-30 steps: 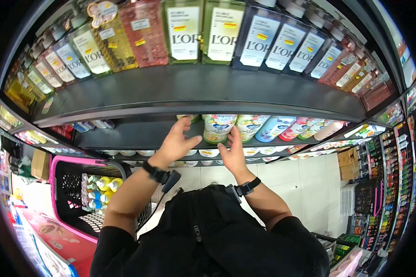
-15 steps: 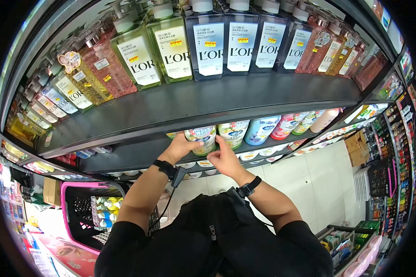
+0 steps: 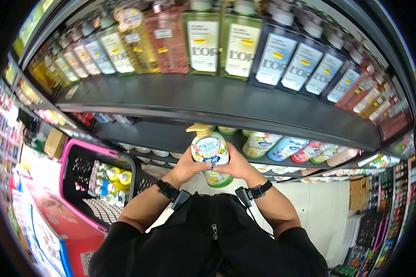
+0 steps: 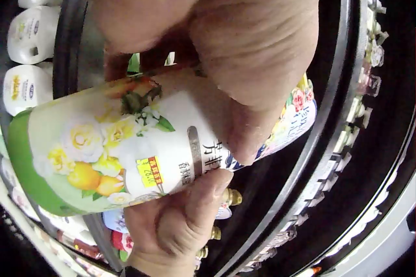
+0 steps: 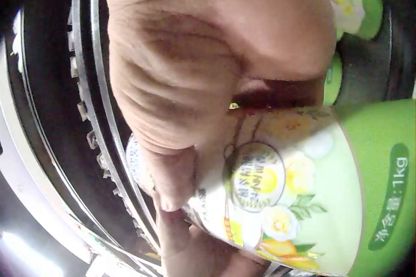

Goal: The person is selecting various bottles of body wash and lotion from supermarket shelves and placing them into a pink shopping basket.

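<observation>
Both hands hold one pump bottle (image 3: 210,148) between them, in front of the lower shelf. Its pump head is gold, its label is white with flowers, and its base is green. In the head view the left hand (image 3: 187,165) grips its left side and the right hand (image 3: 237,163) its right side, thumbs across the front. The left wrist view shows the left thumb over the label of the bottle (image 4: 110,147), with a small yellow price sticker. "1kg" is printed on the green base of the bottle (image 5: 390,192) in the right wrist view.
Large square pump bottles (image 3: 203,44) line the upper shelf (image 3: 208,99). More flowered bottles (image 3: 260,144) stand on the lower shelf at the right. A pink-rimmed black basket (image 3: 71,184) with several bottles inside is at the left. Cardboard boxes (image 3: 358,194) stand at the far right.
The hands first reached in around the bottle, then took hold of it. It has come off the lower shelf toward the body, its gold pump now in view.
</observation>
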`<state>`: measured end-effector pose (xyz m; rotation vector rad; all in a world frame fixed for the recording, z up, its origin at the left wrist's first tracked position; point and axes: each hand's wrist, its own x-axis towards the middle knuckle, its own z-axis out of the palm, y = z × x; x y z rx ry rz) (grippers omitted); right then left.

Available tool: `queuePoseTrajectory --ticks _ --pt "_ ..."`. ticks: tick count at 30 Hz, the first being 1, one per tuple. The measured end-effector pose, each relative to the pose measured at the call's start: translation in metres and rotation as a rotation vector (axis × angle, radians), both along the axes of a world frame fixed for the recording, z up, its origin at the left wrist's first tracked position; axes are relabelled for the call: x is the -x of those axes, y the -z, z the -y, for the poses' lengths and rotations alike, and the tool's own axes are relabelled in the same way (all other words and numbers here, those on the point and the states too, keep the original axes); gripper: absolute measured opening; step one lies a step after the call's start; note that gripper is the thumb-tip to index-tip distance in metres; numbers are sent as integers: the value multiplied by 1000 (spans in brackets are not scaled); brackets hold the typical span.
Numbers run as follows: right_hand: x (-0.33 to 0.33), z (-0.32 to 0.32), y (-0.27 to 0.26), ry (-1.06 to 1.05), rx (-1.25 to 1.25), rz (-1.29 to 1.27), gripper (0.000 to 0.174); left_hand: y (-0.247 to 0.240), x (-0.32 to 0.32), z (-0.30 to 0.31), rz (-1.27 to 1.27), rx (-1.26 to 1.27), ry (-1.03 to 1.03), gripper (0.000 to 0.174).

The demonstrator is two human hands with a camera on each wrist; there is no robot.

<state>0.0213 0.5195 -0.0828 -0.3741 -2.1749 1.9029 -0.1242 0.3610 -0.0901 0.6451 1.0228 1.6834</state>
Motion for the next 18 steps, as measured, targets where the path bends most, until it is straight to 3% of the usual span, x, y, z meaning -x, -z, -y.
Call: queuePoseTrajectory --ticks 12,14,16,18 --pt "76 83 -29 -381 207 -124 86 -53 39 148 -330 6 -156 80" --pt "92 101 -49 -447 310 -134 88 -85 58 180 -357 -238 -268 79" --pt "111 118 -66 -540 307 -160 92 -131 68 226 -573 -85 -481 87" --pt "129 138 -78 -595 290 -161 93 -172 73 256 -784 2 -488 83"
